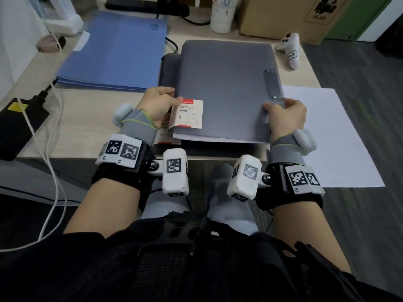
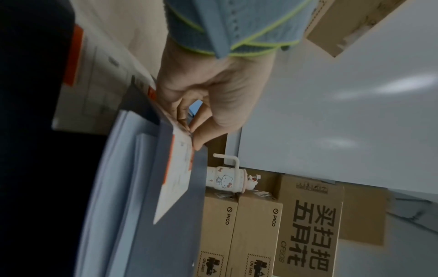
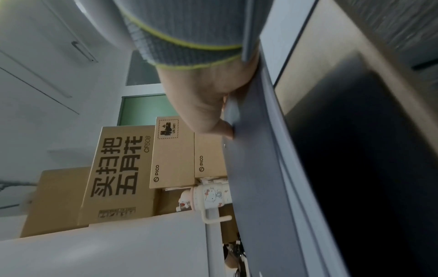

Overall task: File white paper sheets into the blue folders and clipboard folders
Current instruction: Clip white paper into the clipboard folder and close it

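Both forearms reach out from the near edge of the bench (image 1: 91,127), each wrist strapped with a camera rig bearing black-and-white square markers. Between the hands lies the grey clipboard folder (image 1: 226,88), closed, at the middle of the near edge atop a darker folder.

As for each grip: the left hand (image 1: 158,105) pinches the folder's left edge at its paper label (image 1: 189,114), thumb on top; the right hand (image 1: 283,118) curls round the right edge, thumb pressed on the cover just below the metal clip bar (image 1: 272,83). The label is white with red bands; its print is too small to read.

A white paper sheet (image 1: 331,136) lies at the near right corner, jutting over the bench edge, touching the folder's right side. The blue folders (image 1: 115,53) are stacked toward the far left, with a small logo near the top corner.

Only the left wrist view shows white pages (image 2: 123,168) inside the grey folder's edge. Both wrist views show cardboard boxes (image 3: 166,153) printed "PICO", "UN 3481" and "CF508", and a Hello Kitty cup (image 2: 225,180). The head view alone shows a white controller (image 1: 289,49) at the far right corner and a black charger brick (image 1: 19,127) with cables at the left edge.
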Available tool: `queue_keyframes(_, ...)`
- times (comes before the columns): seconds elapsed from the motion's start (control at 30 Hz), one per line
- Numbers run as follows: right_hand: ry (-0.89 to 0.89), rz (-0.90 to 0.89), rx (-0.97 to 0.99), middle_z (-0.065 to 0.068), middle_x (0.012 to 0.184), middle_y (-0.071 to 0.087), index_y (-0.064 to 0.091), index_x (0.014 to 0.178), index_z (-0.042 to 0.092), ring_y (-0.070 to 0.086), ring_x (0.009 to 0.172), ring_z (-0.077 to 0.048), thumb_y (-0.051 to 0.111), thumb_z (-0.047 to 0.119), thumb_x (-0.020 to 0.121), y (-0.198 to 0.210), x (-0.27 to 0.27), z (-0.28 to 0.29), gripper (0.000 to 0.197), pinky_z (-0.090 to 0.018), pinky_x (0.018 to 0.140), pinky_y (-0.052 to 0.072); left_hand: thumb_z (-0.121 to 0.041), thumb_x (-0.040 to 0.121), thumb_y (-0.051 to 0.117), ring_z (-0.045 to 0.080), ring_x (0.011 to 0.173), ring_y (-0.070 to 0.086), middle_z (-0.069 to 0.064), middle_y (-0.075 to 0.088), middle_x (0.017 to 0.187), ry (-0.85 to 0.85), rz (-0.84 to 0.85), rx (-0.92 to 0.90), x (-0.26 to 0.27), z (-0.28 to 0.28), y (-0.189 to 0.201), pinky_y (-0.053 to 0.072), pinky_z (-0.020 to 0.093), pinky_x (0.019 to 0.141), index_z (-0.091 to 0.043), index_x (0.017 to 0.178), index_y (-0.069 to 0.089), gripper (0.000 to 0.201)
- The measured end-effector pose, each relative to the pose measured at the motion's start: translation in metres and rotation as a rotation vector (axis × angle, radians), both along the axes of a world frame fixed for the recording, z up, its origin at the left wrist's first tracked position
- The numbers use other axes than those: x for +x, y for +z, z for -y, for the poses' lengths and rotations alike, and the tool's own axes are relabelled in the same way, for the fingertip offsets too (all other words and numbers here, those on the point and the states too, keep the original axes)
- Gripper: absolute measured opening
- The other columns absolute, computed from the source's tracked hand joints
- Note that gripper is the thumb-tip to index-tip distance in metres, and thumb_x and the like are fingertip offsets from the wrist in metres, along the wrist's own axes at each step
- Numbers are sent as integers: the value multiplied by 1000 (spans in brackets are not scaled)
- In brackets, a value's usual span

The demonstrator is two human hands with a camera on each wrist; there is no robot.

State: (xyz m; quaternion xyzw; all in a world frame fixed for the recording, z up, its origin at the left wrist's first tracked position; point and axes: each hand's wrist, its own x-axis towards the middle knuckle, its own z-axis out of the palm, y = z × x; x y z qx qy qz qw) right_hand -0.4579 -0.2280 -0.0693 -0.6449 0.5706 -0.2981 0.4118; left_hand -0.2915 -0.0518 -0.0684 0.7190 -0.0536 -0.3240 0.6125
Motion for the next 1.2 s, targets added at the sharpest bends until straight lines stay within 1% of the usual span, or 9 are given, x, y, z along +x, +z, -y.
queue_keyframes(0.13,2,65,-9,-2,114,66,59,117,15,61,102,-22,64,21,74,0,29,-12,44,-29,90,48,0,94,46,21,76,60,15,57,100,47,14,-10,8,-8,1,54,37,72,4,129,42,36)
queue_keyframes(0.2,16,84,10,-2,115,66,59,120,15,60,99,-22,57,18,74,0,44,-18,46,-27,86,47,0,92,46,17,64,55,11,55,85,91,111,28,16,-12,3,51,31,65,-8,87,56,14)
queue_keyframes(0.27,37,97,21,-3,115,66,59,120,16,60,99,-24,52,18,73,0,60,-26,47,-29,87,47,-1,89,46,19,67,51,8,51,81,142,189,71,31,-18,1,46,31,71,-20,64,42,32)
queue_keyframes(0.4,100,145,71,-3,104,66,59,113,15,60,95,-25,47,17,72,1,102,-43,43,-34,88,49,-20,70,48,24,75,48,8,55,82,239,331,223,65,-34,4,51,43,78,-19,56,41,16)
queue_keyframes(0.47,125,154,79,-3,92,64,62,108,13,56,82,-24,44,20,66,-1,126,-49,47,-33,80,47,-19,74,49,25,75,44,6,53,82,271,377,311,80,-40,9,44,34,71,-19,55,37,22)
queue_keyframes(0.73,247,108,126,-3,88,61,61,107,7,52,73,-22,43,25,60,-4,199,-72,53,-35,74,48,-17,77,46,30,75,37,11,54,73,339,531,500,129,-65,23,35,27,64,-19,70,52,10)
queue_keyframes(0.83,305,64,129,-9,107,66,59,113,8,62,87,-28,50,20,70,0,223,-82,45,-35,81,50,-17,81,49,35,96,56,9,69,110,396,511,473,148,-74,27,46,26,86,-22,98,66,24)
queue_keyframes(0.93,342,32,125,-14,115,63,55,115,5,61,98,-32,53,13,77,2,245,-87,39,-34,82,49,-23,80,50,25,113,60,3,67,120,429,489,462,171,-84,27,46,26,98,-22,117,64,40)
queue_keyframes(1.2,372,48,166,-17,118,59,52,115,4,59,98,-33,52,11,80,-2,278,-99,36,-36,82,47,-24,83,51,21,111,60,2,63,124,370,535,512,214,-88,18,40,18,83,-23,122,61,40)
